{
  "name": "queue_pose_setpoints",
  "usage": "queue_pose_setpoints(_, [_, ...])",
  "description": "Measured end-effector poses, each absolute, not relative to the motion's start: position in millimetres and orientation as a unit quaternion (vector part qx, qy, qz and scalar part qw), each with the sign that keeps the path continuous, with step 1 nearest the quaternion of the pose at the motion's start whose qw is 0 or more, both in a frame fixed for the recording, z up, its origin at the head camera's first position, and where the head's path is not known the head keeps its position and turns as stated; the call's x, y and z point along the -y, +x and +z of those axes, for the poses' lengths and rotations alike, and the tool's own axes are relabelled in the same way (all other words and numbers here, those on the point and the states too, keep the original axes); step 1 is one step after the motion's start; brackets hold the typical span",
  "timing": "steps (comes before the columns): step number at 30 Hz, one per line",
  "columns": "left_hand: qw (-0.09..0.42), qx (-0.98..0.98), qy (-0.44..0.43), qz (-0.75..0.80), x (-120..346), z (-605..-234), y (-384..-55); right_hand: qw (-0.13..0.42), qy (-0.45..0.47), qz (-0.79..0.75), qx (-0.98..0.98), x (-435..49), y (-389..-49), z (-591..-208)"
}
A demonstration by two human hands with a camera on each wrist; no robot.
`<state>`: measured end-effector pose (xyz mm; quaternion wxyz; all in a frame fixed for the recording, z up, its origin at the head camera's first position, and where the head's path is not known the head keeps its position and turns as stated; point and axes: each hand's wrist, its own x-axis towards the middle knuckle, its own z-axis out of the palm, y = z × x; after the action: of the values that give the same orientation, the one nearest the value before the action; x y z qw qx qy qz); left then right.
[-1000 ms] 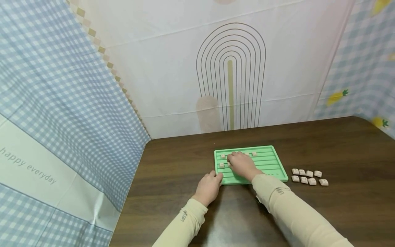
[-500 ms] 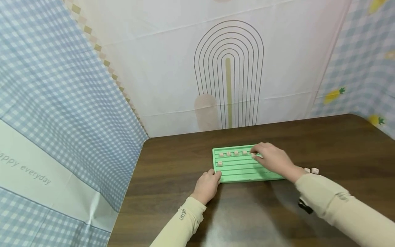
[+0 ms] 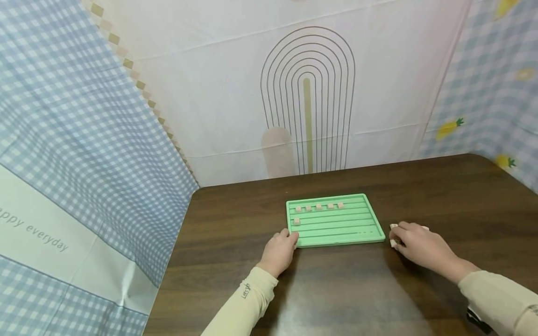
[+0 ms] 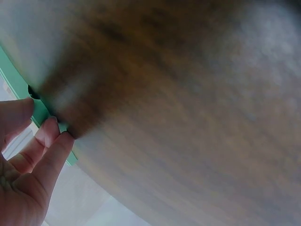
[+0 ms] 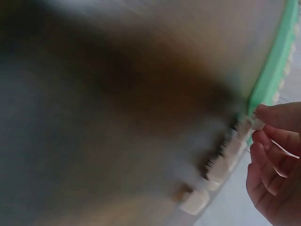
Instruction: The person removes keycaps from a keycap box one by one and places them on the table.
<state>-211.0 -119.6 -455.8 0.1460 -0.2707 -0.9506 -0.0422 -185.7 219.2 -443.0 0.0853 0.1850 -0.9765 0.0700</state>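
Observation:
My left hand (image 3: 277, 254) grips the near left corner of a green ridged tray (image 3: 336, 230), thumb and fingers at its edge in the left wrist view. Several small beige keycaps (image 3: 318, 206) line the tray's top row, and a single keycap (image 3: 296, 221) sits at the left of the second row. Right of the tray, my right hand (image 3: 424, 245) is low over the loose keycaps and hides most of them. The right wrist view shows a keycap (image 5: 258, 124) pinched between thumb and forefinger, with loose keycaps (image 5: 218, 169) in a line beside it.
The dark wooden table (image 3: 336, 289) carries the tray and keycaps. A patterned cloth (image 3: 227, 93) hangs behind the table's back edge, and a blue checked cloth (image 3: 105, 140) hangs at the left.
My right hand has gone from the tray's rows rightward to the loose keycaps. It let go of a keycap at the right end of the top row. My left hand keeps its grip.

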Motion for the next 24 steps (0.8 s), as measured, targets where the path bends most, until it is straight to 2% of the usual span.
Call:
queue_pose_setpoints(5, [0.151, 0.950, -0.272, -0.042, 120, -456, -212, 0.147, 0.205, 0.028, 0.967, -221, -181, -453])
queue_pose_setpoints(9, [0.153, 0.949, -0.272, -0.043, 120, -456, -212, 0.156, 0.202, 0.024, 0.966, -220, -181, -454])
queue_pose_setpoints(16, [0.157, 0.948, -0.271, -0.044, 120, -455, -211, 0.151, 0.199, 0.026, 0.968, -218, -181, -452])
queue_pose_setpoints(24, [0.145, 0.951, -0.269, -0.042, 119, -455, -210, 0.095, 0.169, 0.076, 0.978, -212, -182, -441])
